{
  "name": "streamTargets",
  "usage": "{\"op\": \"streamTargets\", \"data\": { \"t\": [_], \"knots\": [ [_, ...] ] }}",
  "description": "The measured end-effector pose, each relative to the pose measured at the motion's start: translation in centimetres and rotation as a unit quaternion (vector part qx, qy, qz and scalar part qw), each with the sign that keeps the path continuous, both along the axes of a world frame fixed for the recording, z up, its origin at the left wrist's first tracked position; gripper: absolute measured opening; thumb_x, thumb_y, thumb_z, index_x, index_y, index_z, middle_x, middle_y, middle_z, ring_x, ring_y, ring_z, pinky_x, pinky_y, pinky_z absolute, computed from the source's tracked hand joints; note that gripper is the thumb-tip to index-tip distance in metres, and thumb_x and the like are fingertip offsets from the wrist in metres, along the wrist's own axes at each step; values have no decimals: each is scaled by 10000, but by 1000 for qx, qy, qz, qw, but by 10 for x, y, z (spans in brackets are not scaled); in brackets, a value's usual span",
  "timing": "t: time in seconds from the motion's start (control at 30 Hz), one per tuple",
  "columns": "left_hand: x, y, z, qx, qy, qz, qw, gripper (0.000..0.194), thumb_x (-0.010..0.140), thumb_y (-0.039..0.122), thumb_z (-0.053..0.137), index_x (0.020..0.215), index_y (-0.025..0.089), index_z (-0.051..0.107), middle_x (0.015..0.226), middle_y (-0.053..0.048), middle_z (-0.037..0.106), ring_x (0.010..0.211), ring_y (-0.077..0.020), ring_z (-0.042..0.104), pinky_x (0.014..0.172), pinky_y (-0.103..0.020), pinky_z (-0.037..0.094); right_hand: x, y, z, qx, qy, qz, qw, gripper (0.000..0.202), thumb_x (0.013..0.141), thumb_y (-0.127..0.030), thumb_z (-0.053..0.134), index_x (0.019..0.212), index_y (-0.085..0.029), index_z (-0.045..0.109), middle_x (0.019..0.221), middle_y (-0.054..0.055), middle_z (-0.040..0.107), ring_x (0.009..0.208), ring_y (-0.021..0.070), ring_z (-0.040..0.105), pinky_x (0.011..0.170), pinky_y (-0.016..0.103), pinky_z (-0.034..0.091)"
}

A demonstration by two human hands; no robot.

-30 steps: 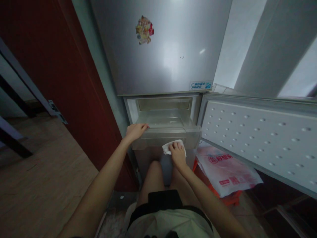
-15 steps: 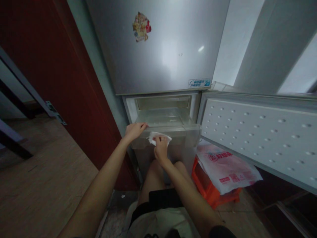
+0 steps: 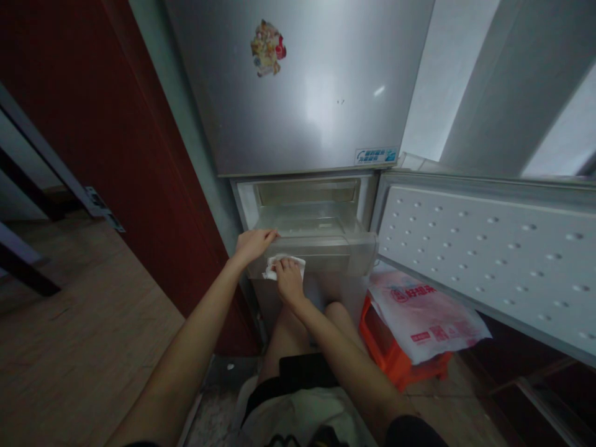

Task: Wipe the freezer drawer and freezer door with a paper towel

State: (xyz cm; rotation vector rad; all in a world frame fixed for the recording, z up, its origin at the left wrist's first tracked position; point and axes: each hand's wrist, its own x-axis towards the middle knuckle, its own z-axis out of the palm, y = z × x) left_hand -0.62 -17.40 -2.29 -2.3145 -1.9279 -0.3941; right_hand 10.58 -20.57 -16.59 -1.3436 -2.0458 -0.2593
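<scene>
A clear plastic freezer drawer point(image 3: 326, 253) is pulled partway out of the lower compartment of a silver fridge point(image 3: 307, 112). My left hand point(image 3: 254, 244) grips the drawer's top front edge near its left corner, fingers closed over the rim. Against the drawer's front panel, low on its left half, my right hand point(image 3: 289, 280) presses a white tissue point(image 3: 298, 264). The tissue is crumpled and spreads out past the fingers on both sides. Part of the drawer's left end is behind my left hand.
The freezer door point(image 3: 484, 248) stands wide open to the right. Below it, a white plastic bag with red print point(image 3: 428, 316) lies on an orange stool point(image 3: 382, 354). A dark red door point(image 3: 125, 155) stands close on the left.
My right hand has slid left and slightly down across the drawer front with the tissue. My left hand keeps its place on the drawer's edge.
</scene>
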Motion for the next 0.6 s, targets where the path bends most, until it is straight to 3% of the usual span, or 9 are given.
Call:
{"op": "streamTargets", "data": {
  "t": [0.13,0.23,0.47,0.6],
  "knots": [
    [0,0,0,2,-3,-8,1000,554,945,539,221,1127,311,692,1101,-79,730,1045,-301,651,840,-369,463,9,-2,-18,2,-42,24,999,226,960,-198,431,1103,-153,600,1109,112,576,1008,226,466,855,357,377],
    [-1,0,0,-1,-4,-7,1000,553,946,536,222,1118,310,696,1105,-78,728,1050,-304,650,834,-370,466,10,-3,-22,-3,-36,18,999,219,952,-168,433,1084,-147,607,1092,105,583,990,226,464,857,357,373],
    [1,0,1,0,8,4,1000,546,945,541,220,1130,328,687,1105,-64,730,1060,-292,651,831,-358,469,7,1,6,-14,44,-36,998,293,959,-141,390,1174,-171,587,1177,104,564,1024,240,457,896,362,348],
    [2,0,1,-5,8,15,1000,547,941,549,224,1133,330,687,1105,-62,730,1051,-287,654,833,-353,465,4,1,6,-5,26,-33,999,285,960,-163,397,1175,-179,584,1171,111,563,1036,244,457,890,365,353]
  ]
}}
